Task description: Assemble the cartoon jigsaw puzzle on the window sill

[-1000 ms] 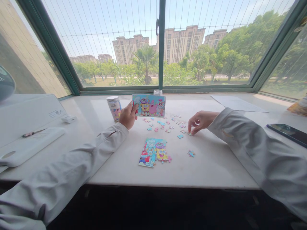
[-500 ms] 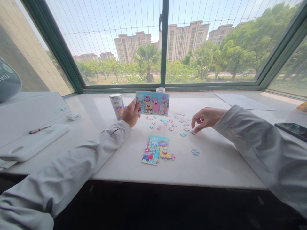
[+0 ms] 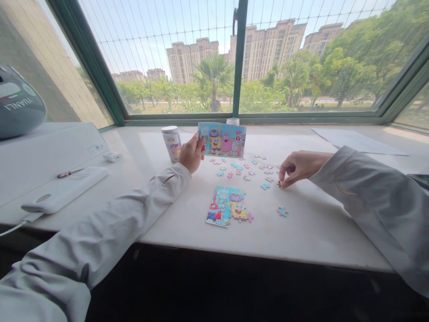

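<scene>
My left hand (image 3: 192, 153) grips the left end of a picture card (image 3: 223, 140) with cartoon figures, held up above the far side of the table. With thumb and finger, my right hand (image 3: 296, 169) pinches a small puzzle piece (image 3: 279, 184) just at the tabletop. Several loose puzzle pieces (image 3: 246, 166) lie scattered between the hands, behind a partly joined puzzle (image 3: 221, 206) whose right side is uneven. A light blue piece (image 3: 265, 186) rests left of my right fingertips. Nearer to me is a blue and orange piece, or joined pieces (image 3: 282, 212).
A printed canister (image 3: 171, 144) stands behind my left hand, and a clear jar (image 3: 233, 121) by the window. At left are a white device (image 3: 67, 190) with a pen-like tool (image 3: 70, 173), a small white block (image 3: 113, 157) and a white box (image 3: 50, 156). Paper sheets (image 3: 358, 141) lie back right.
My right thumb and finger have closed on a puzzle piece that they were reaching for. The whole view has swung slightly left; the card stays held up in my left hand.
</scene>
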